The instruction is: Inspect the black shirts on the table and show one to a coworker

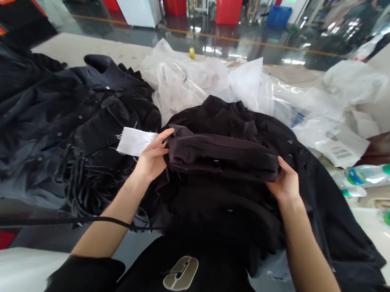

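A folded black garment [227,153] is held up level between my two hands, above a pile of black garments [231,196]. My left hand [154,157] is closed on its left end, thumb toward the top edge. At the right end, my right hand [286,180] grips it the same way; some fingers are hidden behind the cloth. Small light marks show on the garment's front. Beside my left hand lies a white rectangular piece of cloth or paper [135,142] with loose threads. Left of it are dark snap-front garments [88,94] and a bundle of black cords [88,188].
Crumpled clear plastic bags [205,78] lie along the table's far side. Plastic bottles with green caps [375,175] rest at the right. Across the floor stand a white bin [139,6], a red bin [229,7] and a blue bin [279,16]. A black cord [57,219] crosses before me.
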